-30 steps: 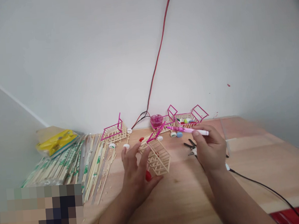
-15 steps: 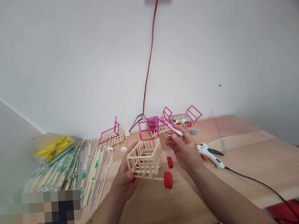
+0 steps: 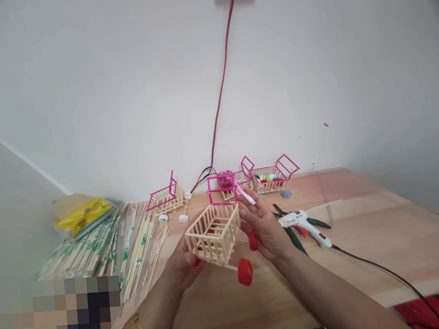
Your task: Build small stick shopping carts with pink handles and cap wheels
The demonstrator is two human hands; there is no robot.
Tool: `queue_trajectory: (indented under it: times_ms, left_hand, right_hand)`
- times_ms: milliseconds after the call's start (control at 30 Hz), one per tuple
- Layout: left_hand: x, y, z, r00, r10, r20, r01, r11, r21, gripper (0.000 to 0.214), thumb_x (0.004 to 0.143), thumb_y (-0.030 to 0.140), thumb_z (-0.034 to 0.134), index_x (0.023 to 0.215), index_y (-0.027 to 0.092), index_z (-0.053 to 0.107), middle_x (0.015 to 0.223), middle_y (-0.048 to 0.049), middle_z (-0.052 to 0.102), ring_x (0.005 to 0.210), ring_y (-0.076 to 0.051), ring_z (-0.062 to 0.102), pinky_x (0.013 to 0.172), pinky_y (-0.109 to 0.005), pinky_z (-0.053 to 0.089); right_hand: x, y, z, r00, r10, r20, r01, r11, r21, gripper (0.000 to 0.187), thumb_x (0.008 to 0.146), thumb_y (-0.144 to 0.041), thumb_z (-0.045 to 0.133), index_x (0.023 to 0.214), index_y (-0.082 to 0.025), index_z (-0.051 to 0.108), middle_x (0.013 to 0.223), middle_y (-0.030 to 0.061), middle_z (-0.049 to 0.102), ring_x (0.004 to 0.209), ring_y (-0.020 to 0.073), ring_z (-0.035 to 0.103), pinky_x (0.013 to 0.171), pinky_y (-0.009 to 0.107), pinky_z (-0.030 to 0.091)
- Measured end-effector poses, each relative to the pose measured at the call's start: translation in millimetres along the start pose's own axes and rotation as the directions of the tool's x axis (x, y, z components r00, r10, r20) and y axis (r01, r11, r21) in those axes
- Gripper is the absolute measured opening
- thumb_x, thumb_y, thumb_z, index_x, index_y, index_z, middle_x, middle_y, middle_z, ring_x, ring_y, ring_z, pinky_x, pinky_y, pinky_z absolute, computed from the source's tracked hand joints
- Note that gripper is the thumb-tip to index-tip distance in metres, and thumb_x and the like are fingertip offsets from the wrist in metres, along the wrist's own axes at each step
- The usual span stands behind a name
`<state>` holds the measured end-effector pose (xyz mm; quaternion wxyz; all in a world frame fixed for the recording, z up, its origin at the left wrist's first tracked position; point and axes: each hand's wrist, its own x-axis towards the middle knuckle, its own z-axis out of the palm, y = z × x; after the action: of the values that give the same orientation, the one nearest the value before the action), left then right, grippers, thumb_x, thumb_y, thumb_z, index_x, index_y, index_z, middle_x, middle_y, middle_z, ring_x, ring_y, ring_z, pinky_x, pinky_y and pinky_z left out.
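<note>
A small cart (image 3: 213,230) built of pale wooden sticks, with a pink handle frame and red bottle-cap wheels (image 3: 245,271), is held up above the wooden table (image 3: 379,253). My left hand (image 3: 183,262) grips it from below at its left side, thumb on the near wall. My right hand (image 3: 263,224) is closed on a pink and white marker (image 3: 246,195), whose tip lies against the cart's pink handle frame at the far right corner.
A white glue gun (image 3: 302,223) with a black cord and dark pliers (image 3: 289,229) lie right of my hands. Other stick carts (image 3: 165,198), a pink cup (image 3: 225,179) and loose caps sit by the wall. Bundles of chopsticks (image 3: 104,242) cover the left side.
The cart has been lifted off the table and turned upright in my left hand. My right hand has brought the marker in from the right to the cart's pink frame.
</note>
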<state>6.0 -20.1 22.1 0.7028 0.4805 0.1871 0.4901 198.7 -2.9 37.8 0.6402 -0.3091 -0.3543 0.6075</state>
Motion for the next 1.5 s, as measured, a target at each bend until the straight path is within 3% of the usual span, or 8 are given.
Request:
queue_trajectory:
  times_ms: [133,333,433,700,867,1033,1267,1500]
  left_hand:
    - [3,0,-5.3,1.000,-0.022,-0.021,0.022,1.000,-0.002,0.093,0.055,0.054,0.083,0.136,0.024,0.049,0.137,-0.0160,0.052,0.124,-0.037,0.050,0.097,-0.047,0.044]
    - [8,-7,-17.0,0.947,0.056,-0.317,-0.005,0.987,0.161,0.056,0.066,0.034,0.081,0.118,0.022,0.064,0.122,-0.0112,0.064,0.117,-0.028,0.056,0.099,-0.042,0.042]
    - [8,-5,-17.9,0.951,0.037,-0.308,0.026,0.980,0.199,0.046,0.072,0.028,0.077,0.115,0.021,0.065,0.118,-0.0105,0.066,0.115,-0.027,0.057,0.102,-0.043,0.041]
    - [1,0,-10.0,0.992,0.023,-0.124,-0.016,0.998,0.056,0.097,0.056,0.051,0.085,0.141,0.034,0.041,0.143,-0.0115,0.045,0.136,-0.035,0.035,0.105,-0.047,0.038]
    - [-1,-9,4.6,0.956,0.155,-0.248,-0.098,0.969,0.228,0.120,0.042,0.041,0.092,0.144,0.039,0.029,0.139,-0.0077,0.043,0.130,-0.034,0.042,0.102,-0.042,0.041]
    - [-1,-10,2.6,0.922,0.121,-0.367,-0.006,0.954,0.299,0.098,0.056,0.025,0.087,0.140,0.031,0.036,0.126,-0.0081,0.054,0.116,-0.028,0.054,0.095,-0.037,0.046]
    - [4,-3,-11.1,0.979,-0.085,-0.183,0.067,0.992,-0.103,0.072,0.061,0.044,0.083,0.125,0.022,0.057,0.120,-0.0115,0.063,0.111,-0.031,0.060,0.093,-0.039,0.048]
    - [1,-15,-16.0,0.974,-0.211,-0.079,0.192,0.959,-0.207,0.069,0.075,0.054,0.069,0.133,0.020,0.053,0.129,-0.0159,0.060,0.114,-0.036,0.059,0.091,-0.048,0.051]
  right_hand:
    - [3,-2,-4,0.998,-0.069,0.002,0.069,0.998,0.002,0.059,0.067,-0.026,0.080,0.119,-0.035,0.054,0.126,0.0021,0.057,0.091,0.0129,0.064,0.074,0.025,0.056]
    - [12,-11,-15,0.968,-0.239,-0.075,0.228,0.965,-0.128,0.065,0.065,-0.025,0.081,0.122,-0.033,0.052,0.127,0.0032,0.055,0.086,0.0105,0.064,0.079,0.027,0.057]
    - [13,-14,-16,0.937,-0.338,-0.085,0.311,0.921,-0.234,0.067,0.066,-0.026,0.081,0.124,-0.032,0.049,0.126,0.0047,0.056,0.083,0.0115,0.065,0.080,0.032,0.058]
    - [8,-14,-9,0.890,-0.454,-0.040,0.417,0.847,-0.330,0.063,0.070,-0.023,0.077,0.125,-0.032,0.045,0.126,0.0052,0.054,0.080,0.0111,0.066,0.072,0.030,0.059]
    - [1,-4,-3,0.852,-0.520,0.055,0.506,0.792,-0.341,0.059,0.075,-0.016,0.073,0.124,-0.033,0.046,0.123,0.0052,0.056,0.088,0.0124,0.066,0.077,0.031,0.060]
    - [-12,5,2,0.773,-0.600,0.206,0.631,0.694,-0.347,0.061,0.078,-0.010,0.070,0.129,-0.035,0.045,0.124,0.0058,0.056,0.100,0.0168,0.065,0.079,0.035,0.060]
    - [-16,-27,-12,0.691,-0.717,0.091,0.670,0.589,-0.452,0.021,0.091,-0.024,0.057,0.112,-0.024,0.060,0.087,0.0032,0.065,0.078,0.0152,0.063,0.074,0.034,0.053]
    - [-13,-44,-18,0.772,-0.627,0.101,0.635,0.754,-0.171,0.016,0.095,-0.028,0.050,0.095,-0.022,0.065,0.060,-0.0029,0.048,0.057,0.0106,0.044,0.059,0.027,0.040]
